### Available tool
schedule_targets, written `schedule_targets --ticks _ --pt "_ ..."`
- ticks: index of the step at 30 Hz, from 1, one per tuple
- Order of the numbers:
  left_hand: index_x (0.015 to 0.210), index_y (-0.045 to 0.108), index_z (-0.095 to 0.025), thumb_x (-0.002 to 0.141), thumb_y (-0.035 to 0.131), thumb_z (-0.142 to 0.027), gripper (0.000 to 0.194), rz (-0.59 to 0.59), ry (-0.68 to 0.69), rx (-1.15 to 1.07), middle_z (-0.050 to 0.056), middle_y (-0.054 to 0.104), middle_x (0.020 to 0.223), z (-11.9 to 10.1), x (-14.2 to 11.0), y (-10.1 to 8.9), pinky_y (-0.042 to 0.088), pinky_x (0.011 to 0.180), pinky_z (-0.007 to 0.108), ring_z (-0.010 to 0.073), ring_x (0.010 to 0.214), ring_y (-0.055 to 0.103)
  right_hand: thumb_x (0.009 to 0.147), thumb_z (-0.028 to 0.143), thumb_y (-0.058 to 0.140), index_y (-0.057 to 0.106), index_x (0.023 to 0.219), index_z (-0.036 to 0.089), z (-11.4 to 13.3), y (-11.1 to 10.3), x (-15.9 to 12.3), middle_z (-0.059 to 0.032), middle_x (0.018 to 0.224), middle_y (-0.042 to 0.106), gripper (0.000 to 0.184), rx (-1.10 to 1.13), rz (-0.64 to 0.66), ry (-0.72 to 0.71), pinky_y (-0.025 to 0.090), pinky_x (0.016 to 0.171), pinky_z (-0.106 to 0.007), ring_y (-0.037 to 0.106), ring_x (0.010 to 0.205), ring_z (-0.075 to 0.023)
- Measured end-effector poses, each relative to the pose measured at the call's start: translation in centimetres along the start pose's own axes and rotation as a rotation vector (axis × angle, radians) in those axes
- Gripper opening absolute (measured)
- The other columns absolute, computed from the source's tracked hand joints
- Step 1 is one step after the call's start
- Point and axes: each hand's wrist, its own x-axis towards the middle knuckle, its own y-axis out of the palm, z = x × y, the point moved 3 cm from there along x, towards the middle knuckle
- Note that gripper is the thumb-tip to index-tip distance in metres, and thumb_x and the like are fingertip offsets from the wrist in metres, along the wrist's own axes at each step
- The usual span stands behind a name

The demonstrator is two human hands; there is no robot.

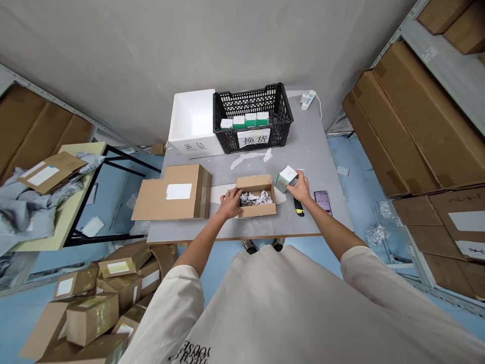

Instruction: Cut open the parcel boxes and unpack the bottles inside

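One cutter (298, 207) and one phone (323, 201) flank the right hand (300, 187).

At left, a side table (67, 221) bears grey bags (36, 218) and an envelope (62, 166). Near left, piled cartons (93, 316); far right, a power strip (307, 100).

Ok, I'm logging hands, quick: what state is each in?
Left hand: touching the open carton at its left edge; grip unclear.
Right hand: closed, holding the small box.
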Motion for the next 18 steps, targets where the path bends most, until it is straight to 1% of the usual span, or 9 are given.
schedule_targets --ticks 3,4,6,8,10,12,15,17,18 --pt "0.161 0.030 -0.033 0.080 0.074 -0.034 0.092 -0.018 0.012 0.011 0.014 0.019 0.172 0.0 0.0 0.1 0.031 0.115 0.060 0.0417 0.151 0.029 0.084 0.044 0.065 0.032 0.156 0.019 2.1 -1.2 -1.2 -0.0231 0.155 0.039 0.083 -0.106 -0.045 -0.113 0.032 0.110 -0.059 0.036 0.138 -0.0431" --pt "0.159 0.034 -0.032 0.080 0.074 -0.034 0.088 -0.026 0.019 0.016 0.014 0.019 0.172 0.1 -0.1 0.1 0.032 0.114 0.059 0.0413 0.150 0.030 0.087 0.043 0.062 0.033 0.156 0.019 3.0 -1.6 -1.6 -0.0224 0.156 0.038 0.078 -0.126 -0.061 -0.163 0.031 0.110 -0.058 0.035 0.139 -0.0428" --pt "0.152 0.045 -0.031 0.081 0.073 -0.032 0.076 -0.039 0.042 0.033 0.013 0.023 0.170 0.0 -0.1 0.2 0.033 0.113 0.058 0.0401 0.148 0.033 0.094 0.037 0.052 0.045 0.150 0.020 5.2 -1.9 -2.4 -0.0202 0.150 0.045 0.059 -0.153 -0.036 -0.274 0.030 0.110 -0.055 0.039 0.136 -0.0400" --pt "0.140 0.057 -0.028 0.083 0.070 -0.031 0.059 -0.053 0.076 0.061 0.014 0.031 0.166 -0.3 -0.3 0.2 0.033 0.113 0.057 0.0387 0.147 0.034 0.099 0.029 0.044 0.057 0.137 0.019 7.2 -1.4 -3.0 -0.0189 0.137 0.057 0.042 -0.198 0.061 -0.368 0.032 0.107 -0.051 0.047 0.127 -0.0372" --pt "0.127 0.066 -0.026 0.084 0.068 -0.028 0.042 -0.051 0.118 0.091 0.014 0.044 0.156 -0.6 -0.4 0.3 0.032 0.113 0.056 0.0368 0.144 0.037 0.101 0.024 0.040 0.064 0.129 0.016 8.6 -0.4 -3.5 -0.0194 0.122 0.066 0.038 -0.272 0.184 -0.416 0.034 0.103 -0.049 0.053 0.117 -0.0360" --pt "0.118 0.071 -0.026 0.086 0.065 -0.027 0.033 -0.041 0.150 0.110 0.014 0.054 0.143 -0.9 -0.7 0.3 0.031 0.114 0.056 0.0350 0.141 0.040 0.101 0.025 0.042 0.064 0.129 0.014 9.3 0.9 -4.2 -0.0196 0.116 0.070 0.038 -0.339 0.308 -0.438 0.036 0.100 -0.047 0.056 0.113 -0.0359" --pt "0.114 0.074 -0.028 0.088 0.063 -0.027 0.029 -0.042 0.177 0.101 0.013 0.060 0.131 -1.0 -1.1 0.3 0.028 0.116 0.055 0.0341 0.139 0.041 0.099 0.029 0.051 0.063 0.132 0.016 9.3 2.8 -5.4 -0.0173 0.122 0.070 0.037 -0.397 0.483 -0.496 0.038 0.098 -0.045 0.057 0.116 -0.0349" --pt "0.113 0.076 -0.028 0.090 0.061 -0.028 0.028 -0.057 0.208 0.079 0.013 0.063 0.127 -0.9 -1.3 0.3 0.026 0.118 0.056 0.0340 0.140 0.040 0.096 0.028 0.057 0.068 0.125 0.017 8.8 3.8 -6.2 -0.0166 0.128 0.067 0.033 -0.446 0.551 -0.538 0.039 0.099 -0.045 0.055 0.121 -0.0347" --pt "0.113 0.076 -0.029 0.091 0.060 -0.030 0.028 -0.065 0.223 0.067 0.013 0.064 0.126 -0.8 -1.4 0.4 0.024 0.119 0.056 0.0338 0.141 0.039 0.094 0.028 0.059 0.070 0.120 0.018 8.5 4.2 -6.5 -0.0166 0.132 0.065 0.029 -0.472 0.564 -0.554 0.039 0.100 -0.045 0.054 0.124 -0.0350"
